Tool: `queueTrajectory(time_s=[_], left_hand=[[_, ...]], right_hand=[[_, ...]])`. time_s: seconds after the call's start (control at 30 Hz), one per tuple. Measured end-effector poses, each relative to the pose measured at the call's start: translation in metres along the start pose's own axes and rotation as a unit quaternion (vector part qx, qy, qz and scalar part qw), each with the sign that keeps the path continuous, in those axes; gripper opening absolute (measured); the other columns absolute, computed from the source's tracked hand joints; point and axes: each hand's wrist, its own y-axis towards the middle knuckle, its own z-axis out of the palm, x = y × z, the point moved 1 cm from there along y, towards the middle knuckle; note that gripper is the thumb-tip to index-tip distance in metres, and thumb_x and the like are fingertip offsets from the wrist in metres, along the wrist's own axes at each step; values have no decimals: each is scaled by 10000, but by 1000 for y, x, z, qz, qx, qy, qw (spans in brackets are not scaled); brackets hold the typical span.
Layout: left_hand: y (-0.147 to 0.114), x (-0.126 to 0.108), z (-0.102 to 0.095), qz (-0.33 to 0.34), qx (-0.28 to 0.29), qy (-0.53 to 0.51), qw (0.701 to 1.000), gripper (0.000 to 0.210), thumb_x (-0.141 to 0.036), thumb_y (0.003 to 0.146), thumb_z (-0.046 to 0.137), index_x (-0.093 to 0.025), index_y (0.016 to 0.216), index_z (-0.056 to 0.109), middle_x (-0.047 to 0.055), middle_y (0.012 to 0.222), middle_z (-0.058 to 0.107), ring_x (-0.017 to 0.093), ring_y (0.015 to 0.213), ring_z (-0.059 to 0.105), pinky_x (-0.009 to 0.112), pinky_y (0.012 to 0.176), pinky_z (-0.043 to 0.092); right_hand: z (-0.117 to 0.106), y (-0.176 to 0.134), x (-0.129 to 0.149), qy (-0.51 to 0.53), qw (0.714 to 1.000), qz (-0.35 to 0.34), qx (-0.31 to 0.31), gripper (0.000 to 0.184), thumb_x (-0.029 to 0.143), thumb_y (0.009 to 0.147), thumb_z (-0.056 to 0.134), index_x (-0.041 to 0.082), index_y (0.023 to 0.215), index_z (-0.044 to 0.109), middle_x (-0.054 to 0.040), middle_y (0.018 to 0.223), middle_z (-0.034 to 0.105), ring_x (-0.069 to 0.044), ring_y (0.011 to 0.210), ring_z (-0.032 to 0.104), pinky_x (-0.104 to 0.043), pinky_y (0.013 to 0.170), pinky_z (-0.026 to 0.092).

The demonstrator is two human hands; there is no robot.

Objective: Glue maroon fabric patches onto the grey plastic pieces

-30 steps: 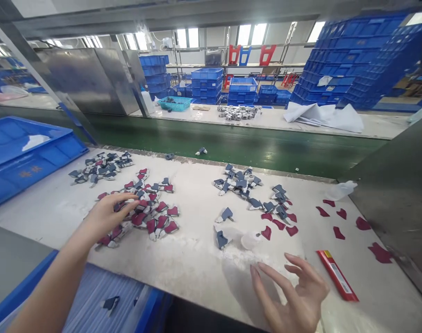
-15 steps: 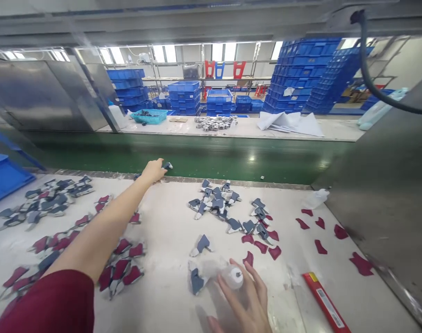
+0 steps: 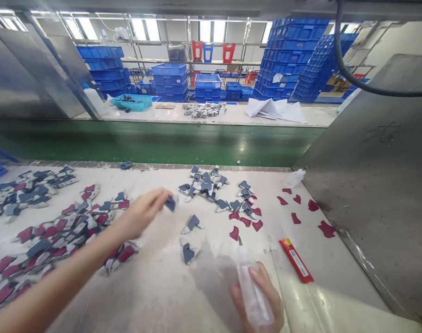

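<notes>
My left hand (image 3: pixel 146 210) pinches a small dark-blue and white part (image 3: pixel 170 203) above the worktable. My right hand (image 3: pixel 261 296) is closed round a translucent squeeze bottle (image 3: pixel 249 286) with a thin dark nozzle pointing up and away. Two loose dark-blue parts, one nearer (image 3: pixel 188 254) and one farther (image 3: pixel 193 223), lie between my hands. Beyond them spreads a cluster of similar blue and white parts (image 3: pixel 206 186). Flat maroon pieces (image 3: pixel 245 222) lie near the nozzle. On the left is a large heap of maroon, blue and white parts (image 3: pixel 61 226).
A green conveyor belt (image 3: pixel 155 142) runs behind the worktable (image 3: pixel 152 286). To the right are a red packet (image 3: pixel 296 261), a second clear bottle (image 3: pixel 294 178), several maroon pieces (image 3: pixel 313 205) and a metal panel (image 3: pixel 377 152). One blue part (image 3: pixel 126 165) sits by the belt edge.
My left hand has come back from the belt with a blue part in its fingers. My right hand, spread at the bottle before, now grips it, and the nozzle points away.
</notes>
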Motion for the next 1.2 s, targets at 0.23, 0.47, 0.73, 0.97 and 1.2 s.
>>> queueTrajectory(time_s=[0.23, 0.47, 0.73, 0.97, 1.2], left_hand=[[-132, -27, 95, -51, -16, -201, 978, 253, -323, 959, 469, -208, 986, 692, 51, 882, 732, 197, 766, 675, 268, 686, 519], [-150, -30, 128, 27, -100, -138, 985, 208, -264, 872, 657, -241, 1072, 708, 55, 897, 734, 245, 861, 644, 346, 763, 515], [-147, -23, 133, 50, -109, -124, 985, 171, -184, 842, 692, -225, 1008, 703, 40, 864, 722, 228, 829, 614, 332, 736, 499], [-148, -22, 138, 74, -125, -114, 983, 196, -167, 849, 696, -218, 1038, 688, 34, 892, 716, 210, 834, 608, 307, 732, 496], [-149, -21, 139, 101, -141, -100, 980, 201, -147, 853, 691, -191, 1049, 676, 32, 895, 708, 197, 828, 598, 294, 724, 501]], right_hand=[[-10, -7, 1, -1, 998, 68, 4, 371, 379, 855, 653, 191, 1175, 633, -87, 870, 678, -250, 767, 662, -381, 589, 572], [-10, -11, 22, 11, 983, 182, 38, 240, 289, 788, 733, 184, 995, 674, -41, 800, 698, -177, 636, 677, -268, 534, 564], [-8, -22, 24, -22, 980, 196, 39, 180, 311, 790, 726, 156, 879, 703, -43, 725, 706, -159, 545, 655, -248, 480, 543], [-5, -19, 23, -17, 979, 190, 78, 172, 250, 786, 736, 158, 927, 703, -44, 759, 719, -165, 573, 673, -256, 517, 567], [-5, -19, 22, -9, 973, 211, 91, 156, 233, 796, 726, 165, 935, 707, -41, 760, 723, -171, 584, 683, -251, 519, 564]])
